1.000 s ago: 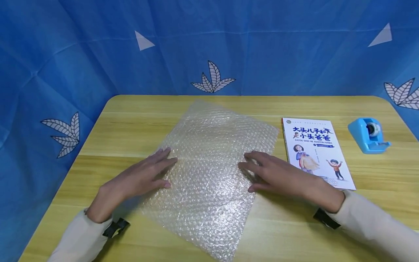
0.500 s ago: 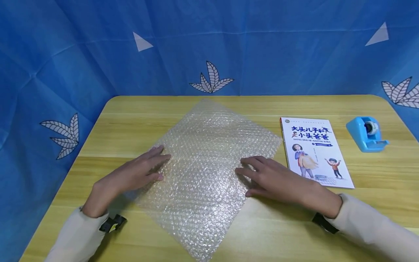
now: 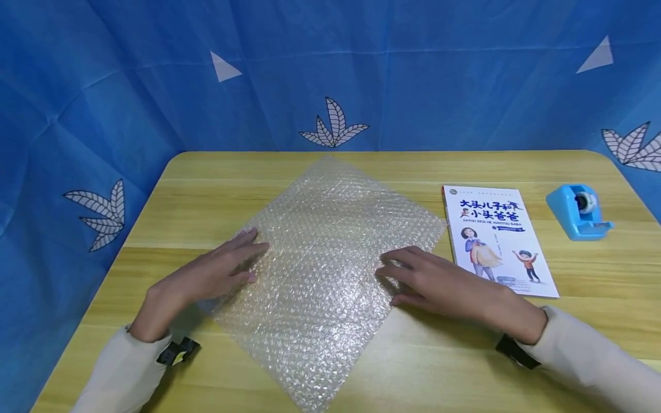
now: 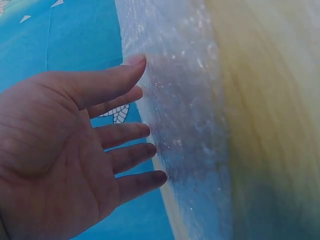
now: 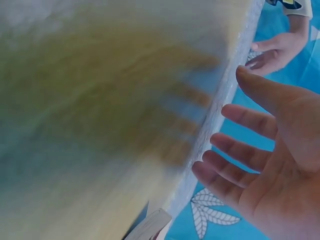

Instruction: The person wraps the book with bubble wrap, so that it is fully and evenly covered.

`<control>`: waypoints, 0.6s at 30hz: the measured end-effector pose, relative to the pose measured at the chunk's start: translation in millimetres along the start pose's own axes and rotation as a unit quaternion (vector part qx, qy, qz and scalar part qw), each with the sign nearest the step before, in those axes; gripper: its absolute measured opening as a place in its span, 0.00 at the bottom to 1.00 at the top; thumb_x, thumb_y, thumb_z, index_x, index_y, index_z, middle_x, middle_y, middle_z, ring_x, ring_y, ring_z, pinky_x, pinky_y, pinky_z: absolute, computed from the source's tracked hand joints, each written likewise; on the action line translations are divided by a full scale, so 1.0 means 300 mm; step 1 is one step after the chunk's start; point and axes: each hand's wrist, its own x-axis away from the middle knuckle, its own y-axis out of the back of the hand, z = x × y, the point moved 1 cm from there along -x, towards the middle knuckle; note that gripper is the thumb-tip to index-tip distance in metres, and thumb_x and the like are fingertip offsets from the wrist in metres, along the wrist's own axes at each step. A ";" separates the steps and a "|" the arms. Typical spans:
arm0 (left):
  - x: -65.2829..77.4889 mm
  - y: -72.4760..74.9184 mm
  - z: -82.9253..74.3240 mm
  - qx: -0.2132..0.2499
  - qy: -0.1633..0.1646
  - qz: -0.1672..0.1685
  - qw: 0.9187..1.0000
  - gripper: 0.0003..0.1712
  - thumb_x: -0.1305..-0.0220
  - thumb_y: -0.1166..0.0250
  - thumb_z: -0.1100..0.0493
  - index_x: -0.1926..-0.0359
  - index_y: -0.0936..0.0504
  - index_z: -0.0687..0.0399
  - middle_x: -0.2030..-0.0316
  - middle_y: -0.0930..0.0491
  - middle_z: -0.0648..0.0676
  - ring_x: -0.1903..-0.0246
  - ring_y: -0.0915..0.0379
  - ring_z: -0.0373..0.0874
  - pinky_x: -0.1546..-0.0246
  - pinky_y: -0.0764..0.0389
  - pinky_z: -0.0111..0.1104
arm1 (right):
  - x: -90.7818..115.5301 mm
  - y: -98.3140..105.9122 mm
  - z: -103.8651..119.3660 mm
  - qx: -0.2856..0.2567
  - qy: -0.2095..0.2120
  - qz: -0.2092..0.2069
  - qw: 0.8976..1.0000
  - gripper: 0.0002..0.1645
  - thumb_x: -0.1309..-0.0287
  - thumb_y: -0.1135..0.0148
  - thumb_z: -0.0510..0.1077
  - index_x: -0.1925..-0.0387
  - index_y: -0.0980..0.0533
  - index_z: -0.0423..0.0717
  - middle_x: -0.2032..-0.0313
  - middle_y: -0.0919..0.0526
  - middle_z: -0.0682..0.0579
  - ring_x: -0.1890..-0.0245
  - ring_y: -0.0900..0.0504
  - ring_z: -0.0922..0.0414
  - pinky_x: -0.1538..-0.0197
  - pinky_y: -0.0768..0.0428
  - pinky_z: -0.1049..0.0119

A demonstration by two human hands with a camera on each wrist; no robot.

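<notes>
A clear sheet of bubble wrap [image 3: 320, 264] lies spread on the wooden table, turned so that one corner points to the back and one to the front. My left hand [image 3: 212, 272] rests its fingertips on the sheet's left side. On the right side my right hand [image 3: 439, 281] touches the wrap near its edge. In the left wrist view the left hand [image 4: 85, 145] has its fingers spread, tips right at the bubble wrap [image 4: 185, 110]. The right wrist view has the right hand [image 5: 265, 150] with fingers apart, nothing between them, tips at the sheet.
A white children's book [image 3: 496, 241] with a printed cover lies just right of the bubble wrap, close to its right corner. Farther right stands a blue tape dispenser [image 3: 580, 212] with a roll in it. A blue cloth [image 3: 330, 69] hangs behind the table [image 3: 217, 195].
The bubble wrap has turned clockwise, its front corner swinging left and its back corner right. Both hands have shifted slightly; over the last half second they stay almost in place.
</notes>
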 end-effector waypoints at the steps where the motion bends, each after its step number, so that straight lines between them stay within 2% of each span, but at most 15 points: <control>1: 0.000 0.000 -0.003 0.000 0.000 -0.001 1.000 0.33 0.22 0.41 0.61 0.22 0.38 0.64 0.20 0.55 0.71 0.22 0.63 0.71 0.28 0.47 0.65 | 0.001 0.002 0.001 -0.001 0.003 -0.003 1.000 0.30 0.35 0.29 0.51 0.36 0.22 0.45 0.35 0.23 0.39 0.37 0.23 0.41 0.34 0.25 0.43; 6: -0.008 0.000 -0.025 -0.014 -0.010 -0.018 1.000 0.31 0.20 0.43 0.58 0.23 0.36 0.64 0.21 0.51 0.70 0.22 0.60 0.69 0.27 0.47 0.64 | 0.017 0.015 0.008 -0.007 0.005 -0.033 0.999 0.29 0.35 0.29 0.50 0.37 0.21 0.43 0.37 0.21 0.42 0.38 0.21 0.44 0.35 0.23 0.45; 10: -0.032 -0.002 -0.059 -0.036 -0.018 -0.032 0.999 0.31 0.20 0.43 0.56 0.23 0.35 0.63 0.21 0.46 0.69 0.22 0.55 0.67 0.28 0.43 0.63 | 0.048 0.035 0.001 -0.013 -0.008 -0.060 0.998 0.29 0.37 0.27 0.47 0.37 0.21 0.42 0.38 0.20 0.43 0.38 0.21 0.44 0.37 0.21 0.46; 15: -0.075 -0.005 -0.107 -0.050 -0.008 -0.051 0.997 0.31 0.20 0.41 0.55 0.23 0.33 0.59 0.23 0.41 0.65 0.24 0.45 0.63 0.32 0.34 0.61 | 0.106 0.058 -0.029 -0.014 -0.034 -0.087 0.996 0.31 0.39 0.26 0.45 0.35 0.22 0.43 0.38 0.20 0.44 0.39 0.20 0.45 0.42 0.18 0.46; 18: -0.100 -0.011 -0.137 -0.041 -0.010 -0.061 0.997 0.30 0.20 0.41 0.53 0.24 0.32 0.57 0.24 0.37 0.63 0.25 0.41 0.61 0.32 0.32 0.60 | 0.148 0.072 -0.048 -0.022 -0.065 -0.095 0.993 0.31 0.38 0.27 0.43 0.34 0.23 0.44 0.39 0.19 0.46 0.40 0.20 0.46 0.43 0.18 0.45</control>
